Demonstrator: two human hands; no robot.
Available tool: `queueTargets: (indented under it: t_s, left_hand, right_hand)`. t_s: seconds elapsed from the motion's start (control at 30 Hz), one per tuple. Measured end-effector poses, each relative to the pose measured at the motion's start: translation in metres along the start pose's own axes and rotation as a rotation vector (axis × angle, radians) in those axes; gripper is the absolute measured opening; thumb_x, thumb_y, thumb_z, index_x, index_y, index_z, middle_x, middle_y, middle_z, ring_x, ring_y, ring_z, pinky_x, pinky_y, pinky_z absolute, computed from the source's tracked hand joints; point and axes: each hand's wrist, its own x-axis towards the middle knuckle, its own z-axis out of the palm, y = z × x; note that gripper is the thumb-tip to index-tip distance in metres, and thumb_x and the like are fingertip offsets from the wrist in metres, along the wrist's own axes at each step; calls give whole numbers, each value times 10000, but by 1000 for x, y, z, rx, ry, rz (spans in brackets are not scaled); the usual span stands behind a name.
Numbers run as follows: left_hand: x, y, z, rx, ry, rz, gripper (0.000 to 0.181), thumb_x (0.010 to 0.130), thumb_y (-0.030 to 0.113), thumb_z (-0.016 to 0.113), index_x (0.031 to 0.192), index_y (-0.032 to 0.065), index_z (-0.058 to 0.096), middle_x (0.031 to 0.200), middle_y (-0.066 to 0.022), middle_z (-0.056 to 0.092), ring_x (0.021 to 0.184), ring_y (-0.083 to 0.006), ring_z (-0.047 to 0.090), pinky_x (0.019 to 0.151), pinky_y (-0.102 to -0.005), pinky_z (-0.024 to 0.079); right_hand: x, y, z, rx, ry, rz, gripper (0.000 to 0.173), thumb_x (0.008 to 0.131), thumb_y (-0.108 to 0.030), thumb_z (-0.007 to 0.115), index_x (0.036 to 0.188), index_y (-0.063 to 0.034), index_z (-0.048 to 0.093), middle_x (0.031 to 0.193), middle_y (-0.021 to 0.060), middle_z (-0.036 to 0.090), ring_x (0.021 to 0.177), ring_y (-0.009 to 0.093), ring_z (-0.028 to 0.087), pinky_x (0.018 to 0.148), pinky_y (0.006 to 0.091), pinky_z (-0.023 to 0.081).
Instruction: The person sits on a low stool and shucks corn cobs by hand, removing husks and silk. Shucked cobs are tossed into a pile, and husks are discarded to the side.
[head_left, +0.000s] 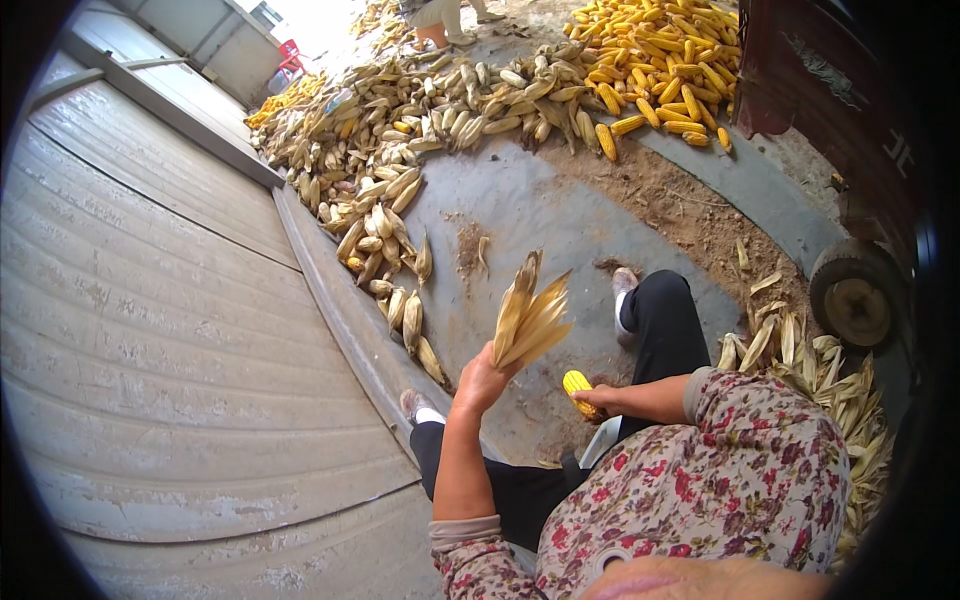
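My left hand (484, 381) is closed around the base of a bunch of dry corn husks (531, 315), whose leaves fan out above the fist. Lower and to the right, my right hand (604, 400) grips a bare yellow corn cob (577, 388) near my right knee. The cob and the husks are apart from each other. Unhusked corn ears (412, 321) lie in a trail along the foot of the wall, left of my left hand, and join a wide heap of unhusked ears (465, 112) farther off.
Husked yellow cobs (667, 67) are piled at the far right. A dark red vehicle or machine (817, 97) with a wheel (855, 295) stands on the right, above stripped husks (817, 375). A metal wall (172, 337) runs along the left. Another person (442, 19) is at the far end.
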Motion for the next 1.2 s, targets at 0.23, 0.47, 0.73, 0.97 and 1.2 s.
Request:
queueTargets:
  t_s: [0.23, 0.47, 0.73, 0.97, 1.2]
  left_hand:
    - [0, 3, 0, -46, -17, -20, 389, 785, 254, 663, 1097, 58, 541, 983, -176, 625, 941, -328, 591, 804, -359, 446]
    - [0, 8, -2, -12, -65, -106, 425, 813, 148, 660, 1204, 61, 519, 1049, -62, 617, 949, -134, 537, 868, -276, 420]
    - [-2, 22, -6, 35, -71, -117, 433, 804, 169, 666, 1199, 67, 521, 1049, -83, 623, 963, -152, 554, 869, -288, 424]
    - [-1, 16, -3, 27, -75, -129, 426, 807, 173, 667, 1194, 67, 525, 1043, -79, 623, 948, -148, 550, 866, -284, 424]
    - [-1, 12, 0, -5, -75, -139, 431, 801, 147, 668, 1198, 64, 523, 1053, -64, 616, 960, -133, 535, 872, -274, 417]
  right_hand:
    - [0, -1, -2, 12, -17, 13, 441, 773, -387, 683, 977, -23, 541, 724, 106, 579, 556, 228, 588, 479, 351, 497]
    - [-2, -1, -1, -3, -9, -2, 428, 774, -385, 684, 947, -21, 539, 728, 103, 579, 557, 221, 583, 471, 358, 489]
    - [2, 0, 0, -42, 9, -6, 446, 775, -407, 674, 955, -23, 534, 717, 107, 573, 545, 219, 579, 465, 347, 492]
    - [2, 1, 0, -44, 5, 7, 450, 782, -417, 663, 953, -22, 534, 707, 105, 575, 534, 219, 579, 467, 341, 492]
    - [1, 1, -1, -30, -19, 11, 440, 786, -433, 654, 910, -26, 544, 684, 102, 574, 526, 221, 579, 463, 341, 494]
